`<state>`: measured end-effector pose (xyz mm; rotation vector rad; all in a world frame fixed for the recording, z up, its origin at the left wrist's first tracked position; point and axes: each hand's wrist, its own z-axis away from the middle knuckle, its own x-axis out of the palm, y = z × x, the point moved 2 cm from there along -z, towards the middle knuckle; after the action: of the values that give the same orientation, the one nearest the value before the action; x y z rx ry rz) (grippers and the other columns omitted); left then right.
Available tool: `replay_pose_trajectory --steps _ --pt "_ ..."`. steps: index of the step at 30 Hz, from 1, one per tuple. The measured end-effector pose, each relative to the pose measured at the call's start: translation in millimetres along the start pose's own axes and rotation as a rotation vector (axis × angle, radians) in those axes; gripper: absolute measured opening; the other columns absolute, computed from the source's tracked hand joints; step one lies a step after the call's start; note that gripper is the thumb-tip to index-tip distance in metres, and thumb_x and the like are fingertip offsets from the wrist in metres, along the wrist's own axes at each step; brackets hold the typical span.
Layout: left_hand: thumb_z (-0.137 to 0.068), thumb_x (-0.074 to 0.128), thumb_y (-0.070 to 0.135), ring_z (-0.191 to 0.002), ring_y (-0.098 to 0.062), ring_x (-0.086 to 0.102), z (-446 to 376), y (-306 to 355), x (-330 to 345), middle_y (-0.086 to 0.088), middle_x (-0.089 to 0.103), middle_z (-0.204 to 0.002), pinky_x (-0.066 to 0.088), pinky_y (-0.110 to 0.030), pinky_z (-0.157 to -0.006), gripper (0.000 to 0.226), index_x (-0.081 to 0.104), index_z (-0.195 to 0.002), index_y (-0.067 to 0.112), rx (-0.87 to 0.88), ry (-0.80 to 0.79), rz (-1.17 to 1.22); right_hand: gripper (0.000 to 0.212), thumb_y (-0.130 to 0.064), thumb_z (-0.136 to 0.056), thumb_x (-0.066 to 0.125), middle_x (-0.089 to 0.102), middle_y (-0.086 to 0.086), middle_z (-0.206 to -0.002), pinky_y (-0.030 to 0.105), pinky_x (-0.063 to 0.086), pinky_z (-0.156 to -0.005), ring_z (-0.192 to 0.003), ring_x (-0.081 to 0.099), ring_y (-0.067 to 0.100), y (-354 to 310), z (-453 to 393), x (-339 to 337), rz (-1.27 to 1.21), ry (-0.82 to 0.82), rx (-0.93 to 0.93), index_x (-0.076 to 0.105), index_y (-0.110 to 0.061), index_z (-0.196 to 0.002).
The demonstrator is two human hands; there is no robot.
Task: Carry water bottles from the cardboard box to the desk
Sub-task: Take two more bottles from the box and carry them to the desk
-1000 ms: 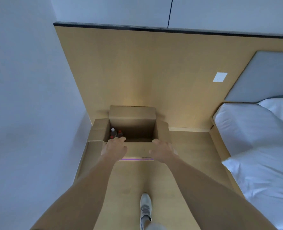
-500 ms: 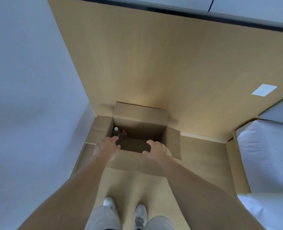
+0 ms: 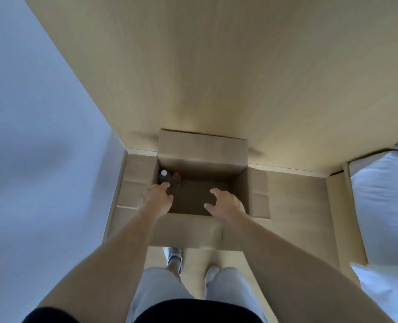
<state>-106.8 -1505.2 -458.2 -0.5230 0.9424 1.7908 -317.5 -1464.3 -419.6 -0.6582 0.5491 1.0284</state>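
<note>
An open cardboard box stands on the wooden floor against the wood-panelled wall. In its far left corner stand two bottles, one with a white cap and one with a red cap. My left hand reaches over the box's near left rim, fingers apart, its fingertips just short of the white-capped bottle. My right hand hovers over the box's near right part, fingers spread and curled, holding nothing. The rest of the box floor looks bare and dark.
A white wall closes the left side, close to the box's left flap. A bed with white bedding and its wooden frame stands on the right. My feet are just before the box's front flap.
I have stepped closer and the view has tilted down over the box. Both hands have moved from the near rim into the box opening, the left toward the bottles.
</note>
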Motion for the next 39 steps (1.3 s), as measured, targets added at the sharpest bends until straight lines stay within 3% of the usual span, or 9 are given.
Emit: replay_pose_trajectory --steps 8,20,31,39 --pt "-0.098 0.053 0.033 -0.132 -0.033 0.049 -57 -20 50 -0.009 0.05 -0.147 0.041 -0.043 -0.11 0.055 0.04 -0.151 0.026 -0.12 -0.104 0.08 0.06 -0.046 -0.097 0.057 0.055 0.002 -0.139 0.039 0.052 -0.095 -0.122 0.056 0.025 -1 -77 28 -0.055 -0.085 0.065 0.035 -0.033 -0.151" --pt "-0.096 0.056 0.033 -0.127 -0.036 0.05 -175 -73 142 -0.012 0.051 -0.14 0.045 -0.047 -0.104 0.062 0.033 -0.154 0.027 -0.309 0.012 0.133 0.06 -0.051 -0.096 0.057 0.061 0.001 -0.127 0.037 0.056 -0.087 -0.109 0.063 0.022 37 -225 142 -0.074 -0.206 0.021 0.034 -0.036 -0.15" --pt "-0.095 0.062 0.029 -0.123 -0.043 0.052 -228 -96 187 -0.022 0.052 -0.133 0.045 -0.051 -0.099 0.065 0.032 -0.152 0.019 -0.414 0.0 0.093 0.06 -0.05 -0.097 0.054 0.051 0.002 -0.145 0.037 0.046 -0.101 -0.133 0.049 0.026 69 -287 202 -0.046 -0.281 -0.014 0.033 -0.037 -0.151" --pt "-0.092 0.064 0.015 -0.123 -0.039 0.053 -236 -101 192 -0.02 0.053 -0.132 0.046 -0.046 -0.097 0.065 0.035 -0.15 0.018 -0.425 0.016 0.102 0.061 -0.049 -0.097 0.055 0.045 0.002 -0.151 0.038 0.043 -0.106 -0.137 0.044 0.026 32 -314 224 -0.075 -0.335 -0.098 0.031 -0.038 -0.152"
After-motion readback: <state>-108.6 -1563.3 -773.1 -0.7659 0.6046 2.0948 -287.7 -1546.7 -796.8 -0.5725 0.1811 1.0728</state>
